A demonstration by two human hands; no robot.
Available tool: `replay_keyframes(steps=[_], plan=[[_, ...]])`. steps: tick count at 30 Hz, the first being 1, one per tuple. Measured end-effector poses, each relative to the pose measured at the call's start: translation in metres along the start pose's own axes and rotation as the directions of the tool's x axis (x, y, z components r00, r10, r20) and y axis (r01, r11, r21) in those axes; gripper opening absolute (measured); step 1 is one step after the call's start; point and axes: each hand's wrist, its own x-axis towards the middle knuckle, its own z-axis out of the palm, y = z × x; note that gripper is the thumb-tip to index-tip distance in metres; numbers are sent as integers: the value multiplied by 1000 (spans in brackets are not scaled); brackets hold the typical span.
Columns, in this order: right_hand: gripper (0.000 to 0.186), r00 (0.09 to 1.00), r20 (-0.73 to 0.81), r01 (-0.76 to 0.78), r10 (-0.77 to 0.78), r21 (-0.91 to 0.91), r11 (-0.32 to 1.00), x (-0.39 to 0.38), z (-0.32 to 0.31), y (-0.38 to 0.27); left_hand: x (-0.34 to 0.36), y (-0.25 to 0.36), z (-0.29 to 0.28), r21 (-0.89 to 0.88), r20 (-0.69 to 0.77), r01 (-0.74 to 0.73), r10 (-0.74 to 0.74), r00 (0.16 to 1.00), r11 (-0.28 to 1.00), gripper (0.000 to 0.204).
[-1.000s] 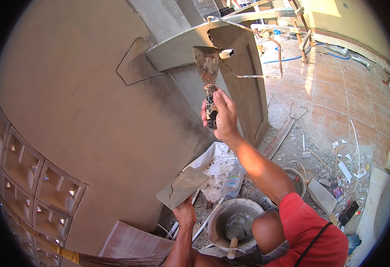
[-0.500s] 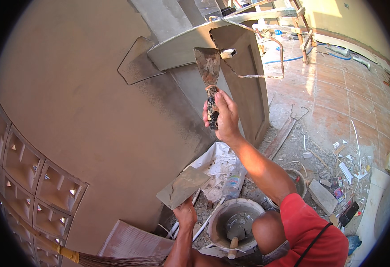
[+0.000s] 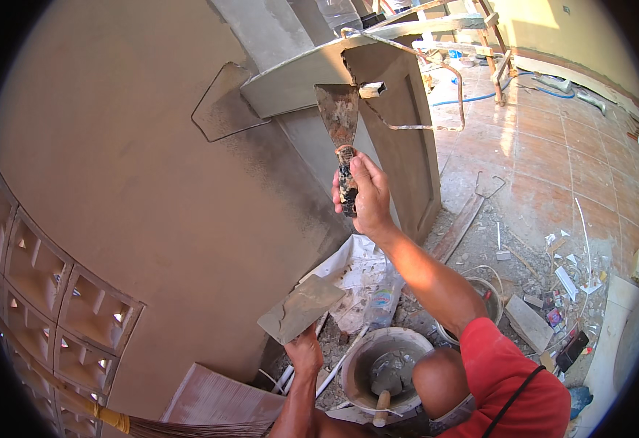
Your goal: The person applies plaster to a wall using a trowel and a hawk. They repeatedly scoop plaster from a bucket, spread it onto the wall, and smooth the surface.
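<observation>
My right hand (image 3: pixel 367 193) is closed round the dark, worn handle of a putty knife (image 3: pixel 339 117), held up with its broad stained blade pointing away from me. Behind the blade are the end of a plastered ledge (image 3: pixel 297 80) and a bent metal rod. Lower down, my left hand (image 3: pixel 305 349) grips a flat rectangular plate (image 3: pixel 301 308) from beneath, with grey mortar smeared on its top. The left fingers are mostly hidden under the plate. Just right of it stands a round bucket (image 3: pixel 356 350) of wet mortar, with a wooden-handled trowel (image 3: pixel 383 401) resting in it.
A brown plastered wall (image 3: pixel 152 182) with a vent-block panel (image 3: pixel 57 299) rises on the left. A broom (image 3: pixel 188 427) and a reddish board (image 3: pixel 217 398) lie at its foot. A second bucket (image 3: pixel 483 299), rubble and a plank (image 3: pixel 459 226) sit on the right; a wooden trestle (image 3: pixel 502 66) stands beyond.
The putty knife and my right hand have dropped very slightly in the view. My left hand and the plate stay almost where they were.
</observation>
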Motion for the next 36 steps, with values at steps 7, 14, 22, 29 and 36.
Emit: replay_keyframes(steps=[7, 14, 22, 29, 36], plan=[[39, 1000, 15, 22, -22, 13, 1000, 5, -1, 2, -1, 2, 1, -7, -13, -2, 2, 1000, 1000, 52], [39, 1000, 14, 18, -18, 4, 1000, 7, -4, 3, -1, -2, -1, -37, -14, -4, 4, 1000, 999, 52], [38, 999, 18, 34, -34, -7, 999, 15, -5, 0, 0, -2, -1, -17, -2, 18, -18, 1000, 1000, 51], [37, 998, 46, 40, -39, -35, 999, 21, -9, -1, 0, -4, -1, 10, -2, 11, -11, 1000, 1000, 50], [37, 999, 24, 40, -39, -25, 999, 27, -5, -7, 1, -6, -3, 15, 11, 18, -18, 1000, 1000, 49]])
